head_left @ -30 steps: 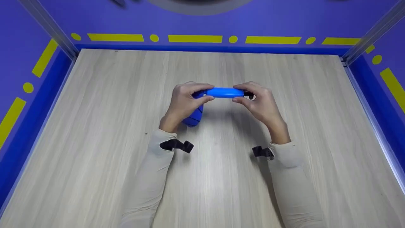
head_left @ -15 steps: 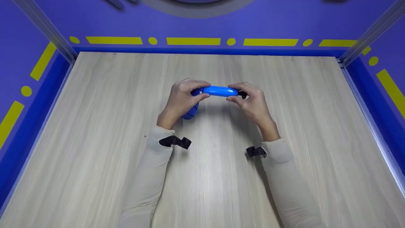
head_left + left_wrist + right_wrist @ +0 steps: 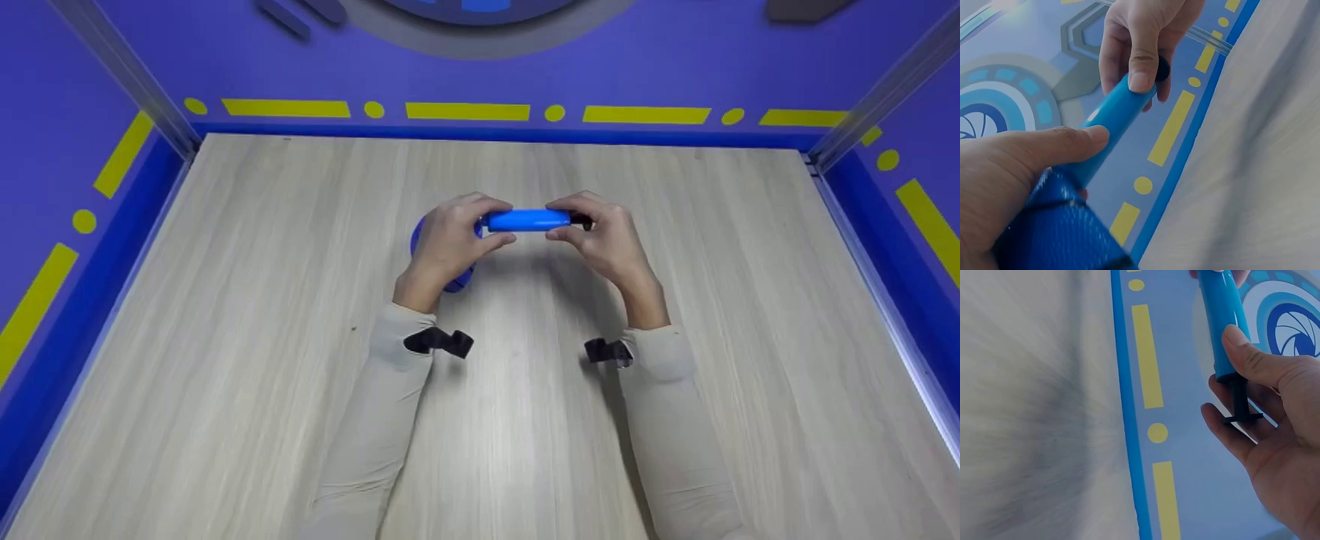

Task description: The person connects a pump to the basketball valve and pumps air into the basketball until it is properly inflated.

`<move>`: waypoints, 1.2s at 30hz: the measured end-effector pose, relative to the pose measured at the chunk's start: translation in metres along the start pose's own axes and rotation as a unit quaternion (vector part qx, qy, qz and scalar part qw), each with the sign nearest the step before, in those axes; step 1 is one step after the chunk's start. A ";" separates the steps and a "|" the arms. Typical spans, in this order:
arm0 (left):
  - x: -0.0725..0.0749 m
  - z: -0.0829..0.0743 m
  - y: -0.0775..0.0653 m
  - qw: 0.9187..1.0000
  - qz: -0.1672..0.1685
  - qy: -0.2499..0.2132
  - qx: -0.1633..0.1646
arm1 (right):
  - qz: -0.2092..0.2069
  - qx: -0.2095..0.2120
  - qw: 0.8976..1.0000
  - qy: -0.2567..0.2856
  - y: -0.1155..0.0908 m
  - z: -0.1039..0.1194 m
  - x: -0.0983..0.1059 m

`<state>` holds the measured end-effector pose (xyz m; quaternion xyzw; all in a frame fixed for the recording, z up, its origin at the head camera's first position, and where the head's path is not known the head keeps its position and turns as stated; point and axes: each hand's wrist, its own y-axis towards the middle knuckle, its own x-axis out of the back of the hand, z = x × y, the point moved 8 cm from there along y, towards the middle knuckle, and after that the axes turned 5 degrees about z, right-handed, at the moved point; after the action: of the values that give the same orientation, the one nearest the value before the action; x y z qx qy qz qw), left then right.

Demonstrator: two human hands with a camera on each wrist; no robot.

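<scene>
Both hands hold a blue hand pump [image 3: 528, 220] level above the table. My left hand [image 3: 448, 240] pinches its left end between thumb and fingers. My right hand [image 3: 606, 238] grips the barrel's other end, thumb along its side in the right wrist view. From that end a short black rod with a T-shaped handle [image 3: 1242, 418] sticks out between the right fingers. A blue ball [image 3: 1067, 239] with black lines and a textured skin sits at the pump's left end, partly hidden behind the left hand. Where the pump meets the ball is covered by the hand.
Under the hands spreads a pale wood-grain table [image 3: 517, 420]. A blue-purple back wall [image 3: 465, 82] with yellow dashes and dots rises behind it, and similar panels flank both sides. Black camera mounts [image 3: 441, 342] sit on the wrists over light sleeves.
Both hands keep their hold on the pump. It dips left slightly, then returns right to near level. More of the blue ball now shows left of the left hand. The head view has tilted up slightly.
</scene>
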<state>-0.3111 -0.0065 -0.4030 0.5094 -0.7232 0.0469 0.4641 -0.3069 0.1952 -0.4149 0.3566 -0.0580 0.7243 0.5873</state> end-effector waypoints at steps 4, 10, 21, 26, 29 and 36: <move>-0.007 -0.002 0.006 1.000 0.010 -0.003 0.025 | -0.007 0.008 1.000 0.003 -0.002 0.000 0.001; -0.013 -0.004 0.007 0.999 0.025 0.006 0.025 | -0.014 0.018 1.000 0.010 -0.003 0.002 -0.003; -0.010 -0.006 0.002 1.000 0.009 0.014 -0.019 | -0.007 0.021 0.999 0.037 -0.008 0.002 -0.001; -0.006 -0.007 0.002 1.000 0.004 0.014 -0.024 | -0.009 0.018 0.999 0.044 -0.011 -0.002 0.005; -0.004 -0.008 0.002 1.000 0.005 0.021 -0.015 | -0.021 0.012 0.999 0.045 -0.013 -0.003 0.009; -0.008 -0.015 0.005 0.999 0.025 0.029 -0.010 | -0.036 0.011 0.998 0.056 -0.013 -0.004 0.011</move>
<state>-0.3052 0.0099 -0.3979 0.4850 -0.7223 0.0664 0.4885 -0.2975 0.2100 -0.4158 0.3238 -0.0042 0.7222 0.6112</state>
